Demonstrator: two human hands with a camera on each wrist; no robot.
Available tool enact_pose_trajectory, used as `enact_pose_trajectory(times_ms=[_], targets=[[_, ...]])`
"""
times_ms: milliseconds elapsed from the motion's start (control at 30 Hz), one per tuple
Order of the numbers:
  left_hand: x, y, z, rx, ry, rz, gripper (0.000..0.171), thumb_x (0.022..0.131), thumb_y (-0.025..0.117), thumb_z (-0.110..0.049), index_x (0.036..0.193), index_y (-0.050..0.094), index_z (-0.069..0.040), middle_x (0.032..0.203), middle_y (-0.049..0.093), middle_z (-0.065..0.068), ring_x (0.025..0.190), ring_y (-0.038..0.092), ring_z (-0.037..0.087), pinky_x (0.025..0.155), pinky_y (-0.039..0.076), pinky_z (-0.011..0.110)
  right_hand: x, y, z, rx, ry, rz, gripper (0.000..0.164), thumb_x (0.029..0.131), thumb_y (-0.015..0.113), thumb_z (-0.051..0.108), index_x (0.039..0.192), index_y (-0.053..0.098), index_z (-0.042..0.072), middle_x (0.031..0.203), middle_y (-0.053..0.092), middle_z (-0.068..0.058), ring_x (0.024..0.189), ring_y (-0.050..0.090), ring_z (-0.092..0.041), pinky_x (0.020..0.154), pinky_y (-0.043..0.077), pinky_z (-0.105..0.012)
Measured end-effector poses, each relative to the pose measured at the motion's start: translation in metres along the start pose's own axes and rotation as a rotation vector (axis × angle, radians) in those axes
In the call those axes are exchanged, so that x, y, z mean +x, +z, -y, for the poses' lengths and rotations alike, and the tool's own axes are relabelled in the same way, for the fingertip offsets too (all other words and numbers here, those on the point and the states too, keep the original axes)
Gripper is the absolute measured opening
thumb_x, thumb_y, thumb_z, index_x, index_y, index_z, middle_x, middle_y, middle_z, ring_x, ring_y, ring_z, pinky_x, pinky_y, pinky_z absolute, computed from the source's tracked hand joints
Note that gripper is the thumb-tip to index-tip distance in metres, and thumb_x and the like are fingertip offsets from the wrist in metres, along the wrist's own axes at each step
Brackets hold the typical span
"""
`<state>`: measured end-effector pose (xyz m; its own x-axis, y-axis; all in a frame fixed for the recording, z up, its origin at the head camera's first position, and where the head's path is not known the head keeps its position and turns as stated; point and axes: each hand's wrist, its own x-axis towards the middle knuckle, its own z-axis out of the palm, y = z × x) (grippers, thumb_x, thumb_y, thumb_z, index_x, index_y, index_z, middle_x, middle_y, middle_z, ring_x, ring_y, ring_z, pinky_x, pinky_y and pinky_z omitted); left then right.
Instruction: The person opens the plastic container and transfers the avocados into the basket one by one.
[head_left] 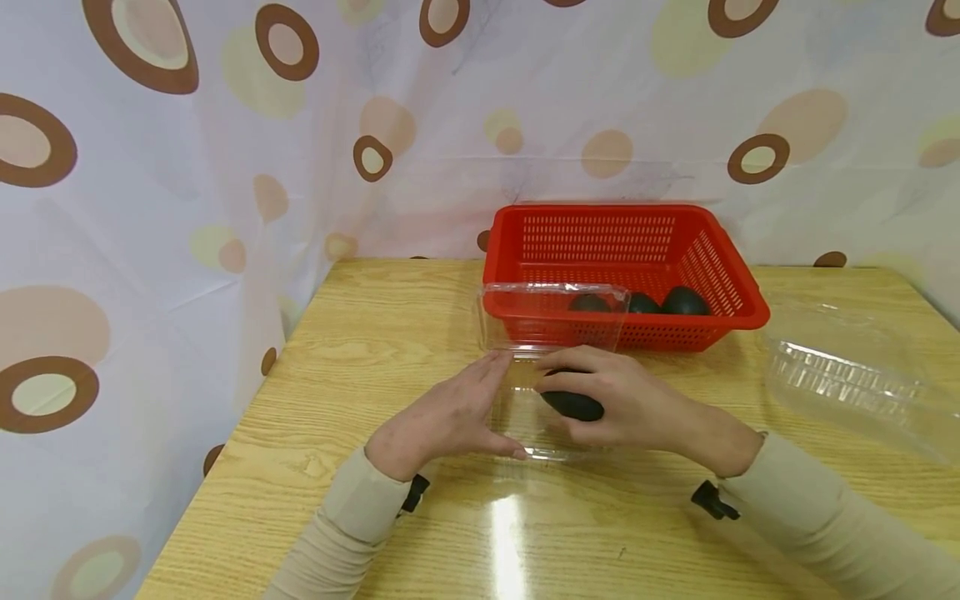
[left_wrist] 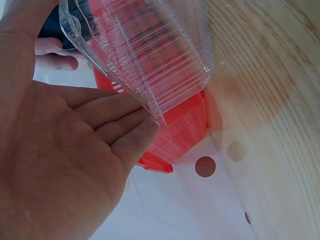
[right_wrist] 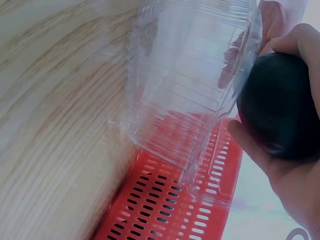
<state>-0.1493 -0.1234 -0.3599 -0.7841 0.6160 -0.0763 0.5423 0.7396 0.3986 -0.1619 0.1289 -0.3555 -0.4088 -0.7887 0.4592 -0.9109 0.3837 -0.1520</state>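
Note:
A clear plastic clamshell box [head_left: 534, 425] lies on the table, its lid [head_left: 551, 292] standing up at the far side. My right hand [head_left: 647, 408] grips a dark, smooth avocado [right_wrist: 277, 105] just over the box, fingers curled round it. At the box's left side is my left hand [head_left: 450, 414], its fingers straight and touching the rim in the left wrist view, the thumb reaching along the near edge. Part of the box is hidden behind both hands.
Behind the lid stands a red perforated basket [head_left: 600, 242] with several dark avocados [head_left: 684, 302] inside. More clear plastic containers [head_left: 847, 375] sit at the right. A patterned cloth [head_left: 450, 200] hangs along the table's back and left sides.

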Motion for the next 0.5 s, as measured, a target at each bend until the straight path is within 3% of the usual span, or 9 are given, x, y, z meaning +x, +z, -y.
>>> enact_pose_trajectory(times_ms=[267,500], targets=[[-0.0002,-0.0001,0.0015,-0.002,0.014,-0.008,0.122,0.076,0.078,-0.06,0.16,0.007,-0.006,0.166,0.016,0.014,0.154,0.018,0.025,0.124,0.022,0.038,-0.0034,-0.0035,-0.0022,-0.031,-0.065,-0.018,0.05,0.072,0.079,0.014,0.121,0.07,0.016,0.125,0.067,-0.003,0.114,0.064,-0.022,0.086,0.059,-0.043],[-0.0003,0.0001,0.0018,0.0,0.026,-0.01,0.123,0.076,0.078,-0.059,0.16,0.006,-0.005,0.166,0.016,0.014,0.154,0.017,0.026,0.125,0.021,0.039,-0.0049,-0.008,-0.0004,-0.056,-0.099,-0.058,0.035,0.081,0.073,0.02,0.116,0.072,0.017,0.121,0.069,0.001,0.108,0.065,-0.019,0.08,0.06,-0.038]])
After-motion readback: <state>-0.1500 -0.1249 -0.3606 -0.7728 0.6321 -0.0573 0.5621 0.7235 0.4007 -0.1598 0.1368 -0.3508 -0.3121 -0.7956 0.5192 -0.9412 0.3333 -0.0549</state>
